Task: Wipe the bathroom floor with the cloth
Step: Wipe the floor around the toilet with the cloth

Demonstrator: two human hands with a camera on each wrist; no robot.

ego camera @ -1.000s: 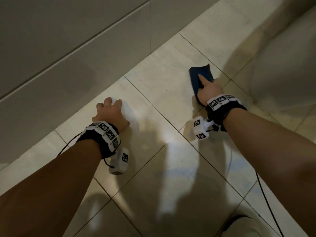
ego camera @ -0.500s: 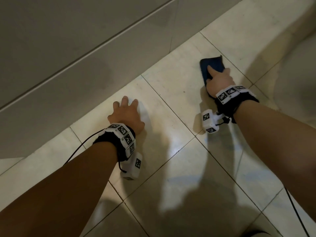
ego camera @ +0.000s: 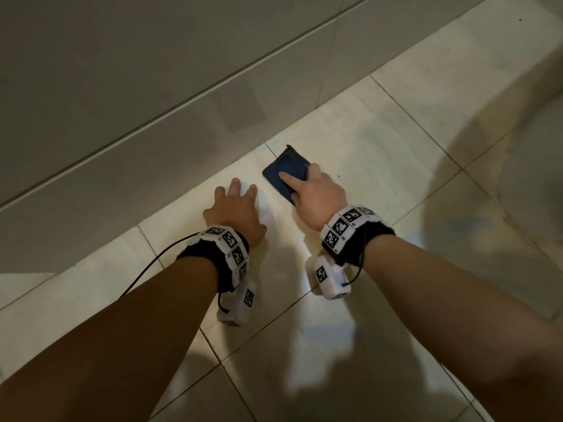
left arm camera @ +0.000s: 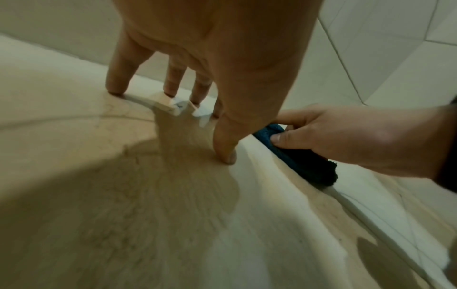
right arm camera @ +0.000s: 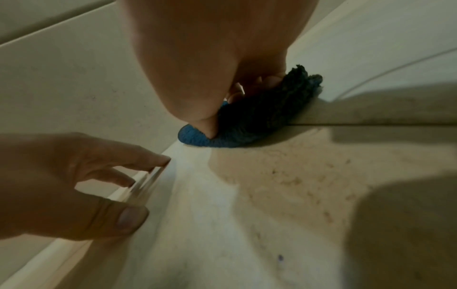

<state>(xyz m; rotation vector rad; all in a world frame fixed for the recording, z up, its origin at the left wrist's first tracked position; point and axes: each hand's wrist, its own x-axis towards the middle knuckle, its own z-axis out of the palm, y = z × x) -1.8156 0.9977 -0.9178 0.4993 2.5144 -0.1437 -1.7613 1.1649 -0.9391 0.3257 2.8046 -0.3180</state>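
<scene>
A person's right hand (ego camera: pixel 316 194) presses a folded dark blue cloth (ego camera: pixel 285 175) flat against the pale tiled floor (ego camera: pixel 350 345) of a bathroom, close to the foot of the grey tiled wall (ego camera: pixel 122 86). The forefinger lies straight along the top of the cloth, while the wrist views show the thumb curled against its near edge and the other fingers bent over its far side, so the hand grips the cloth as it bears down. The left hand (ego camera: pixel 233 211) holds nothing: its fingers are spread and its fingertips and thumb are planted on the tile just beside the cloth, apart from it, propping the person up. Both wrists carry black bands fitted with white marker blocks (ego camera: pixel 344 226), and a thin black cable (ego camera: pixel 152 269) loops away from the left band. The wall stands directly ahead of both hands, and dark grout lines cross the floor around them. Shadows of the arms fall over the glossy tiles nearer the camera.
</scene>
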